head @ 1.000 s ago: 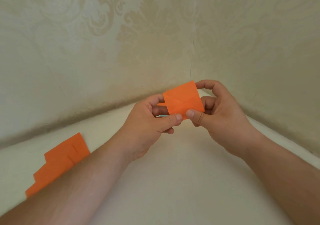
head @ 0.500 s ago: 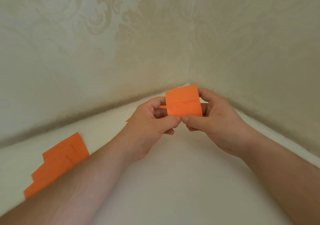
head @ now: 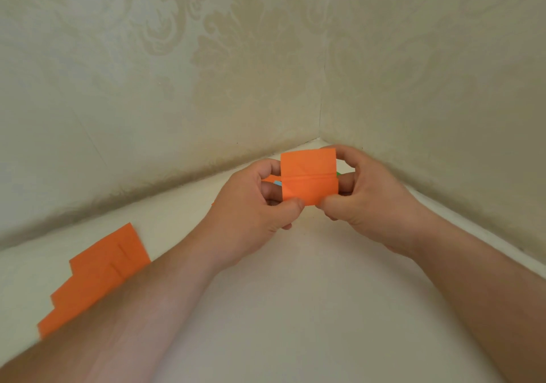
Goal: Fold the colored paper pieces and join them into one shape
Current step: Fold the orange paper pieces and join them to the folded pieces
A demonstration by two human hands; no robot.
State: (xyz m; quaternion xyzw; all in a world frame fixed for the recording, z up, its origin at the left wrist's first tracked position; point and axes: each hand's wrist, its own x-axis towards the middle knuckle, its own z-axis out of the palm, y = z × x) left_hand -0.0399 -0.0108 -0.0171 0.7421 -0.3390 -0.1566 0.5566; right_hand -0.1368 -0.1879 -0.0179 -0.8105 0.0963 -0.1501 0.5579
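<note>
A small orange paper piece (head: 308, 176) with a horizontal crease across its middle is held upright above the table corner. My left hand (head: 254, 202) pinches its lower left edge between thumb and fingers. My right hand (head: 366, 193) pinches its lower right edge, with fingers curled behind the paper. Behind it, slivers of blue paper (head: 277, 182) and green paper (head: 338, 173) show, mostly hidden by the hands.
A stack of folded orange paper pieces (head: 97, 276) lies on the cream table (head: 280, 308) at the left, partly under my left forearm. Patterned walls meet in a corner (head: 320, 116) right behind the hands.
The orange piece has turned from tilted to squarely upright, and its lower flap has been folded up to the middle crease. Both hands have shifted slightly toward the corner.
</note>
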